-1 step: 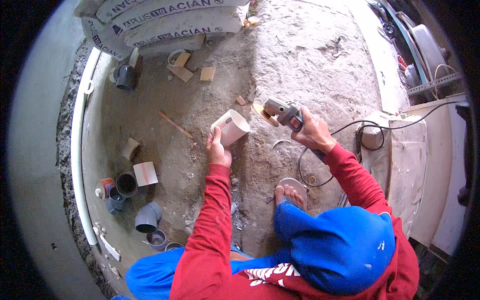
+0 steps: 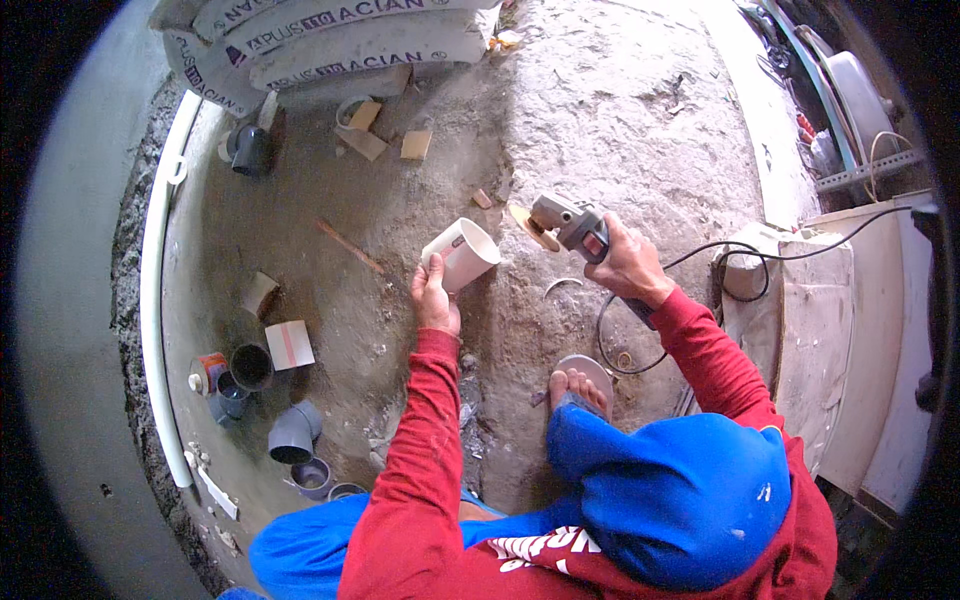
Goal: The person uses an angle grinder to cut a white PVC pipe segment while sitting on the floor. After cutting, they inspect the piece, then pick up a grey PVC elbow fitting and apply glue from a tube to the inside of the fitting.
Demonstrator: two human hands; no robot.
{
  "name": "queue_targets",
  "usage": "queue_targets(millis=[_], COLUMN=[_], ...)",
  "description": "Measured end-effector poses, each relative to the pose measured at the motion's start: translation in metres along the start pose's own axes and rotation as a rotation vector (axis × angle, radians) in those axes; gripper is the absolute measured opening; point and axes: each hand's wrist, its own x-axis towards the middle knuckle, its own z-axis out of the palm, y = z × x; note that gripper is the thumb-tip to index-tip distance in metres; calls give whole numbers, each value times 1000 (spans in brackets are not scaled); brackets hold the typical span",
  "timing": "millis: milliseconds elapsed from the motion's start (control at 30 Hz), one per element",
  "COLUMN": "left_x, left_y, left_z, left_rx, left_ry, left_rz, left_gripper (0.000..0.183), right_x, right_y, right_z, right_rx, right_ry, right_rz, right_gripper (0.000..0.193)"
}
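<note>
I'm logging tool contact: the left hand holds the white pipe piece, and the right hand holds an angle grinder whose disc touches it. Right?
Not quite: the disc is apart from the white pipe piece, with a gap between them in the head view.

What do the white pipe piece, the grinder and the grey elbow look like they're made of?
White pipe piece: probably plastic; smooth, with an even wall at its open end.
Grinder: likely a hard plastic body, matt grey; its head looks like dull cast metal.
Grey elbow: seems moulded plastic, smooth and evenly coloured.
</note>
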Motion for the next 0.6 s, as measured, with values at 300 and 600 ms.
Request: queue_targets(millis=[300, 600], left_x=[25, 10], left_y=[16, 29], left_z=[-61, -41], left_rx=[693, 1147], left_ry=[-30, -303], left_rz=[405, 622], left_gripper=[53, 94], right_x=[10, 14], right_y=[10, 4], right_z=[-8, -10], right_rx=[29, 25], right_ry=[13, -26], right_rz=[89, 102], right_gripper=[62, 58])
